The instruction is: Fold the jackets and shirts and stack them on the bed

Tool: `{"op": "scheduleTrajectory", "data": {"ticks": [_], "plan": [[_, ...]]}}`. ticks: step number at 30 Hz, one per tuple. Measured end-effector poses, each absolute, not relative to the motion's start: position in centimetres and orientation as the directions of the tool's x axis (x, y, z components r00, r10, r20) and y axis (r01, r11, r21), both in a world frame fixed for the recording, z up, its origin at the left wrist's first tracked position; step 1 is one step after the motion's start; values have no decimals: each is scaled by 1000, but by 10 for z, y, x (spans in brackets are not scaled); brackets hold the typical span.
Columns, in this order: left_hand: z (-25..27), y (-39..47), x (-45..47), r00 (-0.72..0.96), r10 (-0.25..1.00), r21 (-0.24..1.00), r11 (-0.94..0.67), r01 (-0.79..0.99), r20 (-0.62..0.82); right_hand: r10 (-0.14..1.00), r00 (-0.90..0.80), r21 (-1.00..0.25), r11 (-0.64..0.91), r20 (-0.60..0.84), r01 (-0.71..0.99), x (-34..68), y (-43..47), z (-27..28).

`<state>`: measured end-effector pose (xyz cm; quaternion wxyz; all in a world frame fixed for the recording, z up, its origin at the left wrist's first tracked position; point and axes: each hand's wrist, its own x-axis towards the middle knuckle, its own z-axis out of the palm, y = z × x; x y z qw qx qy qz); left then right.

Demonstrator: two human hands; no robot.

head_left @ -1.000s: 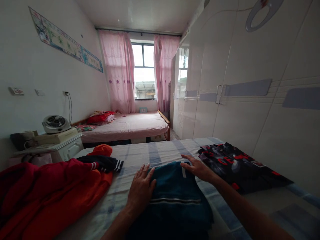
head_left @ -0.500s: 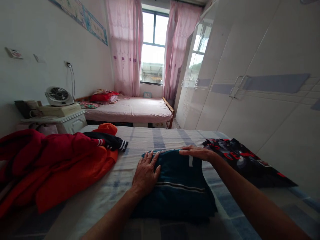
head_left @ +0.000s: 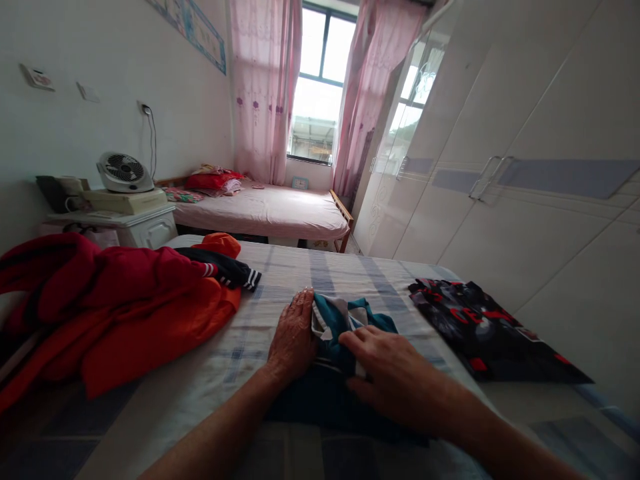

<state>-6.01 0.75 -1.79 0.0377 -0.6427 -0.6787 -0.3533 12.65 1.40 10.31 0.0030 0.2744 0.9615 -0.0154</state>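
Note:
A dark teal jacket [head_left: 320,397] with a pale zip line lies folded on the bed in front of me. Its upper part is bent over toward me, showing lighter teal cloth and a white-edged patch. My left hand [head_left: 294,337] rests along the jacket's left side, fingers stretched out and pointing away from me. On the right, my right hand [head_left: 393,367] is closed on the bent-over cloth, thumb and fingers gripping it. Much of the jacket's right side is hidden under this hand.
A red garment [head_left: 140,273] and an orange one [head_left: 165,340] lie heaped at left, with a dark striped cuff [head_left: 245,277]. A folded black-and-red garment [head_left: 490,327] lies at right. Beyond stand a fan [head_left: 125,172], a pink-sheeted bed [head_left: 280,210] and a white wardrobe [head_left: 540,233].
My right hand has come from the jacket's far edge toward me, bringing the upper part over with it. My left hand stays on the left side. The view has shifted slightly.

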Motion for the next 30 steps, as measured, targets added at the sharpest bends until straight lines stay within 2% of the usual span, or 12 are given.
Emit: {"op": "scheduleTrajectory", "data": {"ticks": [4, 8, 10, 12, 14, 15, 20, 23, 26, 28, 30], "plan": [[-19, 7, -61, -181, 820, 454, -105, 885, 543, 541, -840, 75, 837, 38, 542, 120, -13, 82], [-18, 7, -61, -173, 808, 442, -118, 889, 564, 528, -848, -8, 849, 33, 528, 127, 6, 90], [-17, 7, -60, -189, 804, 442, -100, 892, 563, 635, -771, -24, 772, 51, 635, 139, 31, 101], [-17, 8, -59, -205, 808, 443, -76, 893, 553, 796, -585, 25, 588, 156, 808, 152, 58, 112], [-16, 8, -59, -205, 819, 437, -61, 897, 536, 847, -447, 61, 450, 289, 891, 161, 78, 119], [-16, 8, -59, -196, 827, 428, -59, 902, 526, 830, -442, 61, 450, 340, 891, 161, 82, 121], [-13, 6, -59, -180, 851, 391, -32, 920, 494, 626, -588, -14, 691, 513, 723, 136, 70, 99], [-11, 4, -58, -152, 863, 368, -41, 929, 481, 626, -645, -88, 744, 438, 662, 122, 71, 59], [-8, 4, -57, -99, 911, 339, -48, 939, 401, 735, -650, -258, 677, 193, 690, 122, 92, 19], [-6, 5, -57, -94, 940, 339, -25, 940, 329, 757, -634, -326, 646, 160, 690, 126, 107, 5], [-6, 7, -58, -105, 950, 348, -5, 937, 295, 746, -631, -347, 662, 215, 664, 131, 115, 0]]}}
